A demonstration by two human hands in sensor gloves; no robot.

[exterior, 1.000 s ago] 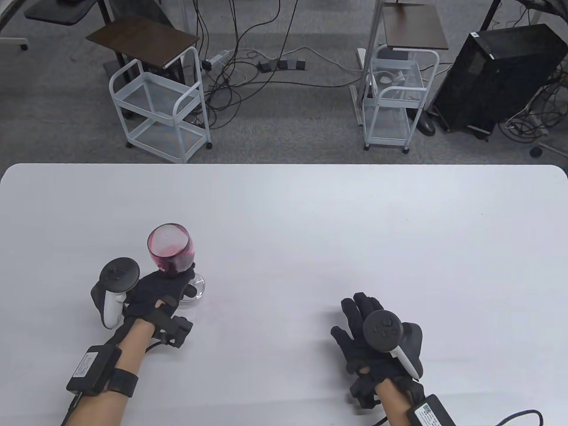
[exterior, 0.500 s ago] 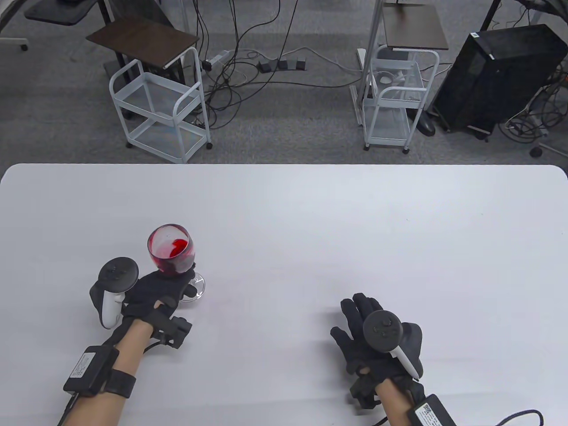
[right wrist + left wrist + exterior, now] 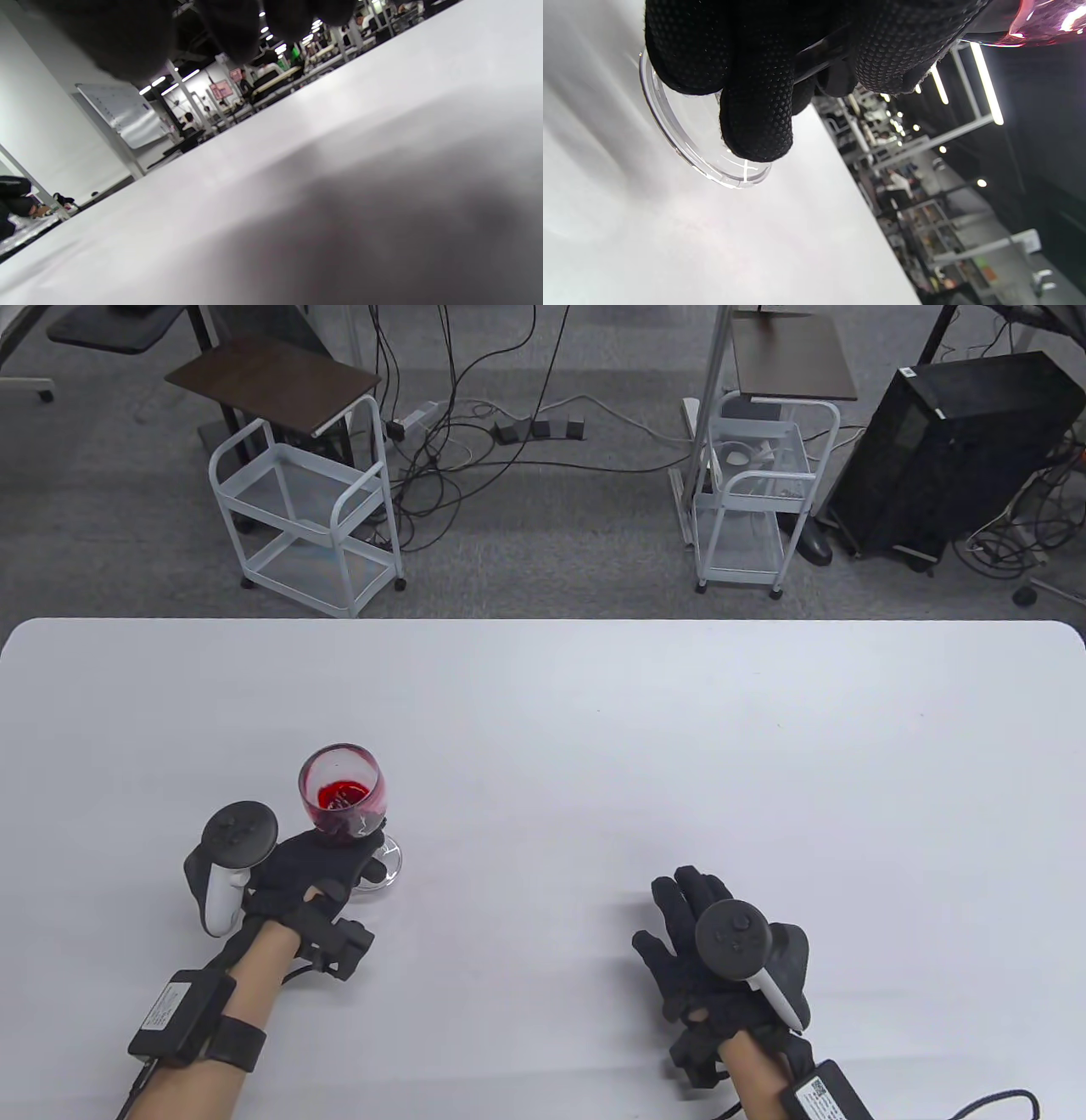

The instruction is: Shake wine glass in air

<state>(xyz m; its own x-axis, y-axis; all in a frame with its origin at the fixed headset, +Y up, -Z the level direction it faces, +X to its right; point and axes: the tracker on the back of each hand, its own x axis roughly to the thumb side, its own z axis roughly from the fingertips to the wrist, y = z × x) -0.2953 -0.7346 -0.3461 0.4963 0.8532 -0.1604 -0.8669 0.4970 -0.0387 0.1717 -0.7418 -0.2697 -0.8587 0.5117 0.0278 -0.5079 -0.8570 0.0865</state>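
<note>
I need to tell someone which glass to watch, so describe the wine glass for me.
On the white table, look near its left front. The left hand grips the stem of a clear wine glass with red liquid in its bowl. It is the only glassware there.

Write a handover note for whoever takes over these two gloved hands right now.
Left hand: grip curled round the stem of the clear stemmed wine glass holding red liquid.
Right hand: open, palm down on the white table, holding nothing.
Glass: near the table's front left; in the left wrist view its round foot is tilted, apparently off the tabletop.
Done: glass picked up, red film up the bowl's inside.
Left: shake as needed, set it down upright.
</note>
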